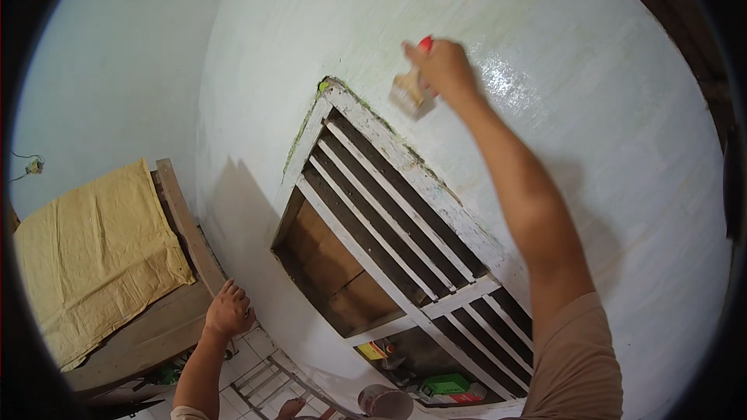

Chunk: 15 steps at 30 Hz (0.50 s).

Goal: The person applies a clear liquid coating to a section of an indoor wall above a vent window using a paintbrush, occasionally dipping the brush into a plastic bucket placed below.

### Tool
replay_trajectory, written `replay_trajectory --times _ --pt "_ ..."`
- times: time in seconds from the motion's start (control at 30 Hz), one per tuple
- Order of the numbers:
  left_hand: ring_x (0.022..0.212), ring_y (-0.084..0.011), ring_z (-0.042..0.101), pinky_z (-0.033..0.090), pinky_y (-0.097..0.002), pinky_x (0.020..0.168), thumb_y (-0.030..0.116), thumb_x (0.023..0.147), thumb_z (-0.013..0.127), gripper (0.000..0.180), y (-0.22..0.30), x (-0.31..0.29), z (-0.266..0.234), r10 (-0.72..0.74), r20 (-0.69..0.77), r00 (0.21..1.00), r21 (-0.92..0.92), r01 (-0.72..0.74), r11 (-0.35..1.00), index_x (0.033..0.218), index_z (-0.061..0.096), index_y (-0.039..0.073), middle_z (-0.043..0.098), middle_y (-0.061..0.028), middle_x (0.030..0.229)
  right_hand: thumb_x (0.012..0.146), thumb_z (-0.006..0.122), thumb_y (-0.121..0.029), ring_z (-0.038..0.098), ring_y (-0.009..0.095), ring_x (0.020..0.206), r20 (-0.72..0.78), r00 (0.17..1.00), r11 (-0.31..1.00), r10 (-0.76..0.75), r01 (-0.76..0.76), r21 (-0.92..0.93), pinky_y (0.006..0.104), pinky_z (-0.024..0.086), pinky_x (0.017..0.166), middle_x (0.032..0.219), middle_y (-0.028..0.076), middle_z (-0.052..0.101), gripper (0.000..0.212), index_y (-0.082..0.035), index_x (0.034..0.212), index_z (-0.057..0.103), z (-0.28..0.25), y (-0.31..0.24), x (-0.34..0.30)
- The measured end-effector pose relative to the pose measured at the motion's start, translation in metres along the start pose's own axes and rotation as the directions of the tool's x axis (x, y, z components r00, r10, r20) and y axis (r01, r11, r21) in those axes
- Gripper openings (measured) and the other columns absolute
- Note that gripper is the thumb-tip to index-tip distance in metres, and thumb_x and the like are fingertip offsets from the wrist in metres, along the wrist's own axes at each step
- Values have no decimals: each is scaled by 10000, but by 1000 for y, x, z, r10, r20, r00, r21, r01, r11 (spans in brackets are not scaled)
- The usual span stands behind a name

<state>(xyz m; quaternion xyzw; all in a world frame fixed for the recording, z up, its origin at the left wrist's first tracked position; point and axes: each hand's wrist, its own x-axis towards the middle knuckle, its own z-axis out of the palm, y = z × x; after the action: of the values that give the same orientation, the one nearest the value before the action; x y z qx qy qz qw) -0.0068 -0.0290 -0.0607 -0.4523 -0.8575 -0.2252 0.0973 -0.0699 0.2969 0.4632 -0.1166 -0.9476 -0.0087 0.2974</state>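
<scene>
My right hand (pixel 450 70) is raised against the pale wall (pixel 607 132), closed round the red handle of a paintbrush (pixel 408 93). The wide, light bristles point down and left, close to the wall above the window frame; motion blurs them a little. A wet, shiny patch glistens on the wall to the right of that hand. Lower left, my left hand (pixel 231 309) is closed over the edge of a wooden post (pixel 191 225) beside a cabinet-like wooden piece.
A white, flaking window frame (pixel 389 136) with dark slats is set in the wall. Green and red items (pixel 447 385) lie in its lower opening. Below are a bucket (pixel 385 402), a ladder (pixel 268 381) and a bare foot (pixel 291 407). A yellow cloth (pixel 101 257) covers the wooden piece at left.
</scene>
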Motion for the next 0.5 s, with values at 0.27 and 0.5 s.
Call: replay_trajectory --times 0.27,0.5 --pt "970 -317 661 391 -492 1178 201 775 694 184 -3 -2 0 -4 -1 1000 -5 4 1000 760 731 22 673 -153 844 929 649 -509 708 414 820 -42 998 999 -45 45 4 472 551 768 823 251 711 540 12 810 725 31 17 18" --pt "965 -315 657 383 -494 1184 200 776 696 181 -2 -1 1 -5 -10 1000 -20 5 1000 768 733 23 669 -148 848 922 655 -522 683 266 571 -288 958 999 0 15 49 402 561 655 612 136 680 561 2 727 700 -81 1 71"
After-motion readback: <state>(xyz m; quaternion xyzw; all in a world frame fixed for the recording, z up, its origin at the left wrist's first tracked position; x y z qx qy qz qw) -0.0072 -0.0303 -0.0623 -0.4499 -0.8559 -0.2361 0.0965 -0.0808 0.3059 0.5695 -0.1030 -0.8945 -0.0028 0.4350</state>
